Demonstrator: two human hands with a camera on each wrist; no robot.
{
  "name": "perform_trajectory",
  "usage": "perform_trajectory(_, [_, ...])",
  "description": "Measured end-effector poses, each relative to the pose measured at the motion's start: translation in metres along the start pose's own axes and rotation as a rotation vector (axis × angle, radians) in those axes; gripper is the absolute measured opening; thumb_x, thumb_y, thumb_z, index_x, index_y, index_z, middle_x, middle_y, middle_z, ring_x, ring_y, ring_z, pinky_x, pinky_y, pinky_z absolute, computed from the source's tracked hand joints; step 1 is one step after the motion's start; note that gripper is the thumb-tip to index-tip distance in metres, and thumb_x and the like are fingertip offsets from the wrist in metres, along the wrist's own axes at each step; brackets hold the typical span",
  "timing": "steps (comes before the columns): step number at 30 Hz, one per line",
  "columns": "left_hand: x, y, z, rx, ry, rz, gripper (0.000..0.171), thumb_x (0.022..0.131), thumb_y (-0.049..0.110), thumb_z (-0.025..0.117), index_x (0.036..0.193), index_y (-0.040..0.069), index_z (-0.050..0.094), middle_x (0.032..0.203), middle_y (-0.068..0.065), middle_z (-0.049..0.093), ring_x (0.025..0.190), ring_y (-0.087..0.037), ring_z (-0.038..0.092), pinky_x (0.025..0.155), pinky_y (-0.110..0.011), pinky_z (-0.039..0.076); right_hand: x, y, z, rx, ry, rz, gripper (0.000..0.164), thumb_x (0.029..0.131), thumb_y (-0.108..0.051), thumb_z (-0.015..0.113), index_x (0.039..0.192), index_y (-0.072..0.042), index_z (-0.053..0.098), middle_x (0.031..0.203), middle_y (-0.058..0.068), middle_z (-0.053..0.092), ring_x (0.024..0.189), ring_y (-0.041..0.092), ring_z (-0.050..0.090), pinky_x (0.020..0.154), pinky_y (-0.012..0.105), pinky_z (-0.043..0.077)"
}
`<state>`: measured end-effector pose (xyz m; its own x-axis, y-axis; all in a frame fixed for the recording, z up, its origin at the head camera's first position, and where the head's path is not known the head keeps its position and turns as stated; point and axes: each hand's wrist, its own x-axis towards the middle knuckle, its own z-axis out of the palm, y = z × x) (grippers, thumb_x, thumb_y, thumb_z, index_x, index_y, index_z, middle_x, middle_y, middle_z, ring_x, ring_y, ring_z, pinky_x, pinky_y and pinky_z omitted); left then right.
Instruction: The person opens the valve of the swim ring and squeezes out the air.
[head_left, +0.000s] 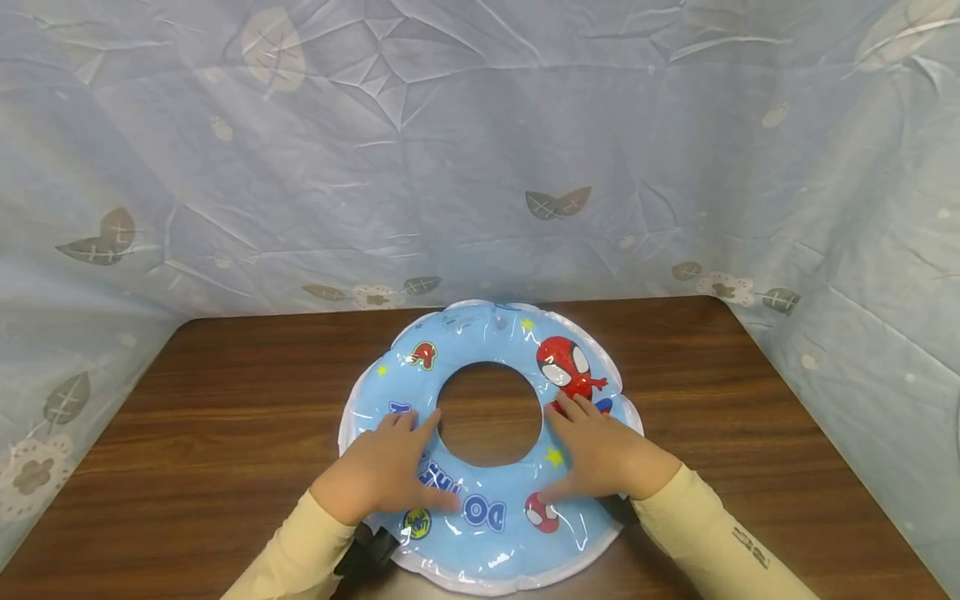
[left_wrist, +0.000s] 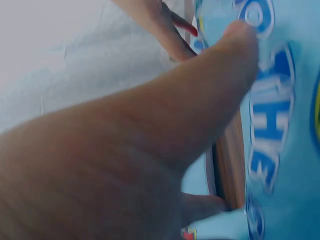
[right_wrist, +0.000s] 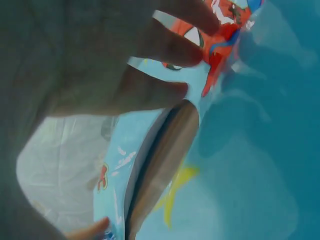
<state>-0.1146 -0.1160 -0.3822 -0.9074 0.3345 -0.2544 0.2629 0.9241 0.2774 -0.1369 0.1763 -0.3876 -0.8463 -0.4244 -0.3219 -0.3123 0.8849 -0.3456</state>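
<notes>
A light blue inflated swim ring (head_left: 480, 333) lies on the wooden table, printed with a red cartoon figure, stars and letters. On its left side rests my left hand (head_left: 390, 467), fingers spread, the thumb near the letters. My right hand (head_left: 600, 450) rests on the right side with its fingers by the red figure and the thumb by a small red mask print. In the left wrist view the left thumb (left_wrist: 215, 85) extends over the ring's lettering (left_wrist: 270, 120). The right wrist view shows spread right fingers (right_wrist: 155, 92) over the ring (right_wrist: 250, 165).
The dark brown wooden table (head_left: 225, 433) has rounded far corners and shows through the ring's hole. A pale blue-grey curtain (head_left: 480, 150) with leaf prints hangs behind it and along both sides. Cream sleeves (head_left: 712, 533) cover both forearms.
</notes>
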Motion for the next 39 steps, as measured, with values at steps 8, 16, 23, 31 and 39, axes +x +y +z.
perform_trajectory(8, [0.004, -0.012, -0.002, -0.002, 0.009, 0.006, 0.124, 0.061, 0.069, 0.090, 0.159, 0.011, 0.041, 0.167, -0.026, 0.024, 0.153, -0.054, 0.018, 0.111, -0.078, 0.026, 0.000, 0.003, -0.002, 0.017, 0.001, 0.025, 0.119, 0.067, -0.061, 0.087, 0.159, -0.003, 0.037, 0.169, 0.022, 0.023, 0.154, 0.050, 0.017, 0.115, 0.074, 0.023])
perform_trajectory(16, [0.009, -0.013, 0.010, 0.054, -0.018, -0.021, 0.130, 0.058, 0.074, 0.089, 0.162, 0.014, 0.036, 0.169, -0.027, 0.018, 0.154, -0.053, 0.015, 0.111, -0.079, 0.023, 0.002, 0.003, 0.001, 0.025, -0.005, 0.031, 0.117, 0.067, -0.059, 0.089, 0.158, -0.003, 0.040, 0.168, 0.022, 0.025, 0.154, 0.049, 0.020, 0.113, 0.074, 0.027])
perform_trajectory(23, [0.010, -0.012, 0.011, 0.096, -0.036, -0.027, 0.130, 0.059, 0.076, 0.086, 0.162, 0.015, 0.036, 0.168, -0.028, 0.020, 0.153, -0.053, 0.019, 0.110, -0.079, 0.027, 0.004, 0.003, 0.004, 0.007, -0.012, 0.023, 0.117, 0.069, -0.060, 0.087, 0.158, -0.001, 0.039, 0.168, 0.023, 0.024, 0.154, 0.049, 0.019, 0.114, 0.074, 0.025])
perform_trajectory(31, [0.001, -0.002, 0.003, 0.098, -0.081, -0.031, 0.129, 0.061, 0.076, 0.086, 0.161, 0.010, 0.037, 0.165, -0.031, 0.025, 0.150, -0.056, 0.024, 0.107, -0.079, 0.031, 0.002, 0.001, 0.005, -0.014, -0.039, 0.040, 0.120, 0.066, -0.061, 0.088, 0.158, -0.003, 0.039, 0.168, 0.022, 0.026, 0.154, 0.049, 0.020, 0.112, 0.074, 0.029])
perform_trajectory(39, [-0.011, 0.008, -0.008, 0.080, -0.165, -0.036, 0.118, 0.062, 0.075, 0.086, 0.154, 0.011, 0.049, 0.151, -0.030, 0.047, 0.134, -0.050, 0.049, 0.107, -0.064, 0.044, -0.013, -0.005, -0.001, -0.026, -0.127, 0.026, 0.114, 0.068, -0.062, 0.086, 0.157, -0.006, 0.043, 0.165, 0.020, 0.032, 0.151, 0.047, 0.028, 0.108, 0.069, 0.040])
